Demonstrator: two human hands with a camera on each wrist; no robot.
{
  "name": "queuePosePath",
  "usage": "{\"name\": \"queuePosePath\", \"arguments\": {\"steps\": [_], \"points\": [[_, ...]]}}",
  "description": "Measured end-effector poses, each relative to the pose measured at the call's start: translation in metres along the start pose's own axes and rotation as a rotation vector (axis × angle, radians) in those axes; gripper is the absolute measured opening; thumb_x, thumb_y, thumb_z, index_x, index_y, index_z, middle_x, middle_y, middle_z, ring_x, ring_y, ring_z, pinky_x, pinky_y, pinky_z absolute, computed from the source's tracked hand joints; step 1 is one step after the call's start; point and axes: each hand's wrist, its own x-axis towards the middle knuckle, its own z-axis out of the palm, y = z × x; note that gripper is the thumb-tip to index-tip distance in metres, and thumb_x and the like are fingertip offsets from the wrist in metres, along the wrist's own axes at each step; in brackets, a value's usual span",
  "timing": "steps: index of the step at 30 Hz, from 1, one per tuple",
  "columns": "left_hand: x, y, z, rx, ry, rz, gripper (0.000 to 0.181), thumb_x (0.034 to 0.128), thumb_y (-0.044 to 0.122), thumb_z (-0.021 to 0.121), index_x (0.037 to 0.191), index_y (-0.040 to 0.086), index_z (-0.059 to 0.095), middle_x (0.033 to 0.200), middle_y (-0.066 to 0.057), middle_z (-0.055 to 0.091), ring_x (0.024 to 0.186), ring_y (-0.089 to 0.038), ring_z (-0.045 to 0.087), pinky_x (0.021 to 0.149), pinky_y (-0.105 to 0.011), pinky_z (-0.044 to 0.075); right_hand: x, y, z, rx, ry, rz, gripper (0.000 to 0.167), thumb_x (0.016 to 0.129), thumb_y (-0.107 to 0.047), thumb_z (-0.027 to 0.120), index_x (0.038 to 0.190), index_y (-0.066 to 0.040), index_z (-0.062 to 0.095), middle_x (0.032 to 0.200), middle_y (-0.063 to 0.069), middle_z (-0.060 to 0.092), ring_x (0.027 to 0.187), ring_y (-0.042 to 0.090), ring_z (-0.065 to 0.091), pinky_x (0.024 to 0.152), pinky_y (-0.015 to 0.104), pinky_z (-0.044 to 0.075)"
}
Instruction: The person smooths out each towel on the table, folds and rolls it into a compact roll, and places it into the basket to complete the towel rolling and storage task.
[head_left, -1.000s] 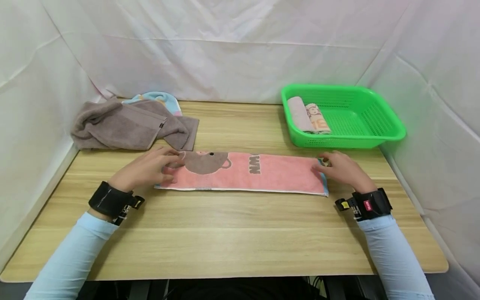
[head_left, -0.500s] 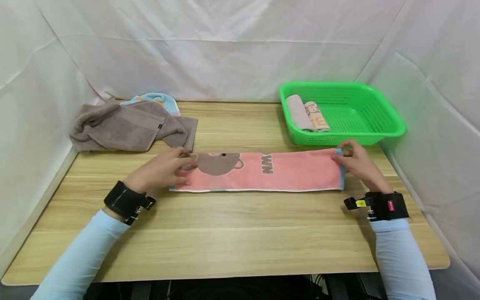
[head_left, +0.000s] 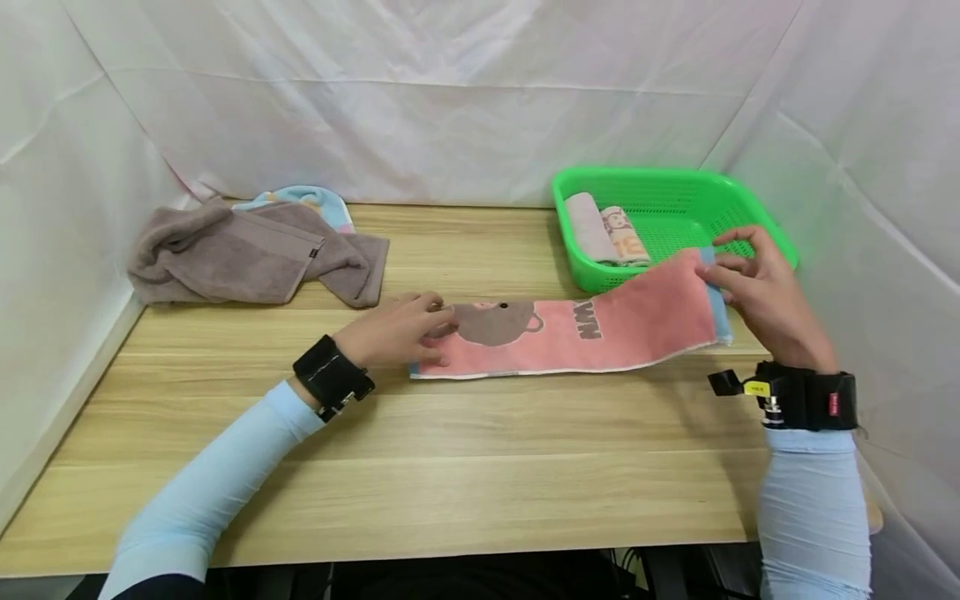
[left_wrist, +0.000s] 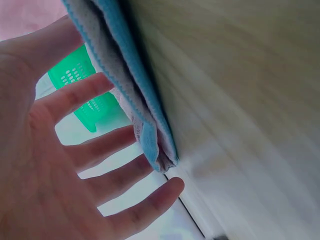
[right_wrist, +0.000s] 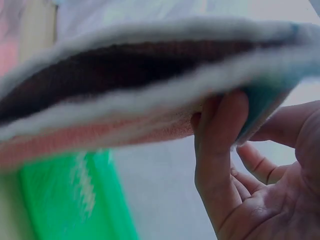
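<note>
A pink towel with a grey bear figure and blue ends lies folded into a long strip across the table. My right hand pinches its right end between thumb and fingers and holds it up off the tabletop, in front of the basket. In the right wrist view the folded layers of the towel gape apart along their white edge. On the towel's left end rests my left hand, its fingers spread. The left wrist view shows that hand's fingers loosely extended beside the blue-edged end.
A green basket at the back right contains two rolled towels, one plain and one patterned. At the back left a crumpled grey-brown towel partly covers a light blue one. White cloth walls surround the wooden table.
The pink towel has slid right, and both hands have moved right with it. My right hand has taken hold of its right end and raised it; that half now slopes upward.
</note>
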Motion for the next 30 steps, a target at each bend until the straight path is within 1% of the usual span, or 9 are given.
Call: {"name": "queuePosePath", "arguments": {"steps": [3, 6, 11, 14, 18, 20, 25, 28, 30], "points": [[0.007, 0.003, 0.0, -0.011, -0.01, -0.005, 0.046, 0.0921, 0.051, 0.074, 0.124, 0.02, 0.063, 0.131, -0.011, 0.06, 0.109, -0.032, 0.059, 0.088, -0.047, 0.052, 0.012, -0.015, 0.032, -0.003, -0.052, -0.028, 0.041, 0.099, 0.001, 0.064, 0.131, -0.011, 0.041, 0.104, 0.007, 0.069, 0.085, 0.014, 0.069, 0.061, 0.023, 0.055], [0.009, 0.004, 0.001, -0.035, -0.02, -0.015, 0.044, 0.0903, 0.05, 0.076, 0.12, 0.019, 0.064, 0.131, -0.012, 0.061, 0.108, -0.033, 0.059, 0.087, -0.046, 0.052, 0.026, -0.025, 0.07, -0.055, -0.101, -0.044, 0.04, 0.098, -0.002, 0.067, 0.129, -0.011, 0.044, 0.104, 0.007, 0.069, 0.087, 0.014, 0.069, 0.063, 0.023, 0.056], [0.008, 0.0, 0.0, -0.106, -0.036, -0.028, 0.044, 0.0894, 0.047, 0.079, 0.122, 0.02, 0.066, 0.136, -0.012, 0.059, 0.116, -0.034, 0.057, 0.093, -0.047, 0.052, 0.051, -0.022, 0.13, -0.164, -0.19, -0.048, 0.036, 0.098, -0.009, 0.069, 0.126, -0.012, 0.046, 0.101, 0.007, 0.07, 0.081, 0.016, 0.067, 0.065, 0.026, 0.055], [0.008, -0.001, -0.001, -0.142, -0.039, -0.021, 0.05, 0.089, 0.046, 0.08, 0.13, 0.02, 0.067, 0.138, -0.013, 0.058, 0.12, -0.035, 0.057, 0.097, -0.048, 0.052, 0.064, -0.012, 0.161, -0.211, -0.25, -0.047, 0.034, 0.1, -0.01, 0.067, 0.125, -0.014, 0.045, 0.099, 0.008, 0.067, 0.074, 0.016, 0.066, 0.063, 0.029, 0.057], [0.01, -0.002, -0.003, -0.158, -0.043, -0.014, 0.053, 0.0878, 0.043, 0.081, 0.132, 0.019, 0.067, 0.138, -0.014, 0.059, 0.12, -0.035, 0.057, 0.097, -0.047, 0.051, 0.077, 0.006, 0.195, -0.202, -0.322, -0.028, 0.033, 0.101, -0.008, 0.063, 0.127, -0.01, 0.042, 0.096, 0.01, 0.063, 0.067, 0.017, 0.064, 0.061, 0.033, 0.059], [0.011, -0.002, -0.004, -0.161, -0.053, -0.016, 0.051, 0.0877, 0.043, 0.081, 0.131, 0.019, 0.068, 0.139, -0.014, 0.059, 0.119, -0.035, 0.057, 0.097, -0.048, 0.051, 0.082, 0.016, 0.209, -0.179, -0.351, -0.013, 0.033, 0.102, -0.006, 0.061, 0.128, -0.006, 0.041, 0.093, 0.011, 0.063, 0.064, 0.017, 0.064, 0.06, 0.033, 0.058], [0.013, -0.006, -0.006, -0.163, -0.071, 0.001, 0.052, 0.0903, 0.041, 0.079, 0.135, 0.02, 0.066, 0.139, -0.015, 0.059, 0.12, -0.036, 0.057, 0.098, -0.048, 0.05, 0.088, 0.043, 0.236, -0.161, -0.402, 0.024, 0.038, 0.101, 0.0, 0.06, 0.131, 0.003, 0.037, 0.09, 0.012, 0.063, 0.06, 0.018, 0.064, 0.057, 0.035, 0.058], [0.013, -0.012, -0.007, -0.192, -0.066, 0.033, 0.051, 0.0922, 0.035, 0.078, 0.138, 0.017, 0.065, 0.138, -0.016, 0.061, 0.119, -0.035, 0.058, 0.099, -0.048, 0.049, 0.089, 0.058, 0.247, -0.18, -0.424, 0.042, 0.038, 0.101, -0.001, 0.061, 0.132, 0.002, 0.038, 0.091, 0.012, 0.065, 0.063, 0.019, 0.065, 0.059, 0.037, 0.059], [0.013, -0.016, -0.007, -0.241, -0.069, 0.035, 0.048, 0.0932, 0.03, 0.078, 0.137, 0.014, 0.064, 0.134, -0.015, 0.062, 0.118, -0.033, 0.059, 0.099, -0.047, 0.049, 0.089, 0.066, 0.254, -0.193, -0.436, 0.046, 0.038, 0.101, -0.002, 0.061, 0.132, 0.001, 0.039, 0.091, 0.013, 0.065, 0.065, 0.02, 0.066, 0.06, 0.037, 0.06]]}}
